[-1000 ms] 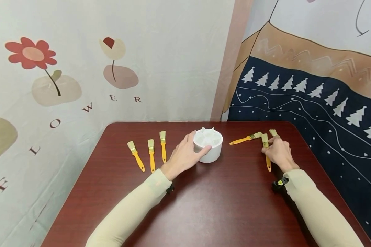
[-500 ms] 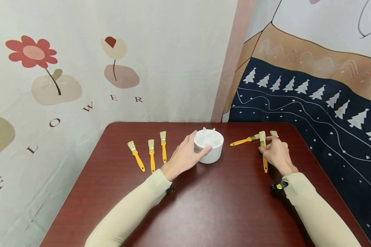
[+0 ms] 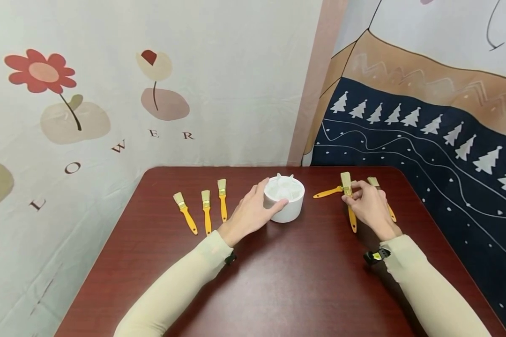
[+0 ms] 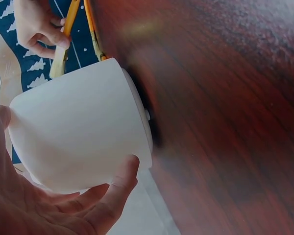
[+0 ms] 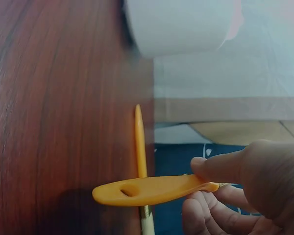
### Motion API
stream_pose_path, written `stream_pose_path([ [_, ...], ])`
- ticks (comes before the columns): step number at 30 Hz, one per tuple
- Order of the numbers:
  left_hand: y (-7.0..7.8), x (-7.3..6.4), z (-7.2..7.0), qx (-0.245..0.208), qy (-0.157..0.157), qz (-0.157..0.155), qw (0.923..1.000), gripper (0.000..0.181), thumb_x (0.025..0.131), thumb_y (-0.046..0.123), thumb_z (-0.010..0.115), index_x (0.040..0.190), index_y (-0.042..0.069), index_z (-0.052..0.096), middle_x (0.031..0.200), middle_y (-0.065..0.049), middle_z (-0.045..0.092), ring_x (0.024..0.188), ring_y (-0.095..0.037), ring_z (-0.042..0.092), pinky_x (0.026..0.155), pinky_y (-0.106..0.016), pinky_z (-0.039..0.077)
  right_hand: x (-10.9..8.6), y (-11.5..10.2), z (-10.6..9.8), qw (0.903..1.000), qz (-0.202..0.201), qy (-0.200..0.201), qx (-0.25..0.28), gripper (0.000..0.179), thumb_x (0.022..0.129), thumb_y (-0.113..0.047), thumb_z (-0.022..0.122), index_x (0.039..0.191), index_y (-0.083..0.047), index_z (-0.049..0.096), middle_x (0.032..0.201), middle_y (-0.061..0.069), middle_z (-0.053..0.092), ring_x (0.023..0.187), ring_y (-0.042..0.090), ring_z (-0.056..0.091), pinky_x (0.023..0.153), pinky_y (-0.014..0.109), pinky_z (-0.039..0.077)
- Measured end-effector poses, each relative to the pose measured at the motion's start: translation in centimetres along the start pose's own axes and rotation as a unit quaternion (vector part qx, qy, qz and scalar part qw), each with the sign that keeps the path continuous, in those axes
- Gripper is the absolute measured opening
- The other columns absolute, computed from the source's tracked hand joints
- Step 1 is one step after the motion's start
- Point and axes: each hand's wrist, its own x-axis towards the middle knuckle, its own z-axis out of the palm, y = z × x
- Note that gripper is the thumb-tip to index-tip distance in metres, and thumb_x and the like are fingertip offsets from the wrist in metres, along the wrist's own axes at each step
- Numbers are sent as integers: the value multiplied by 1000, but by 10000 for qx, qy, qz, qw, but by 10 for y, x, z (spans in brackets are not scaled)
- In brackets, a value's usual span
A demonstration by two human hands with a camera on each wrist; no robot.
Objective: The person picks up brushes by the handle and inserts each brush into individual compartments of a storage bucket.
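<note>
At the table's far middle stands a white round holder (image 3: pixel 290 210) with raised parts inside its rim. My left hand (image 3: pixel 249 214) holds it from the left, thumb at the front and fingers around the far side; the left wrist view shows the holder's smooth wall (image 4: pixel 78 127) between them. To its right, my right hand (image 3: pixel 370 206) pinches a paintbrush (image 3: pixel 352 219) with pale bristles up and yellow handle down. In the right wrist view the brush's handle (image 5: pixel 152 190) is lifted off the table. A second paintbrush (image 3: pixel 326 193) lies behind it, its bristle end hidden.
Another paintbrush (image 3: pixel 391 213) lies right of my right hand, partly covered by it. Left of the holder lie three more paintbrushes: one tilted (image 3: pixel 186 214), one in the middle (image 3: pixel 207 215), one near my left hand (image 3: pixel 223 201). Printed curtains (image 3: pixel 244 93) hang behind the brown table (image 3: pixel 278 281).
My right hand has lifted the paintbrush and moved left with it, uncovering more of the brush at the far right. My left hand stays on the holder.
</note>
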Motion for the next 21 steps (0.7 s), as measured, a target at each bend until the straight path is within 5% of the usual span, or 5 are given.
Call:
stream_pose_path([
  [7,-3,2,0,10,-17,-43,10000,107,102,84,67,183,22,34,171,-11,57,150,-37,65,123,-60,58,-2,-16,-1,9992,-210,195,277,37,106,-12,86,137,6,75,102,24,87,87,37,82,78,38,56],
  [21,0,3,0,-121,-67,-13,9999,108,102,82,70,184,22,33,175,-12,54,155,-37,62,126,-60,56,0,-39,-9,9973,-385,254,572,32,107,-13,85,134,1,76,107,24,87,89,36,82,74,28,56],
])
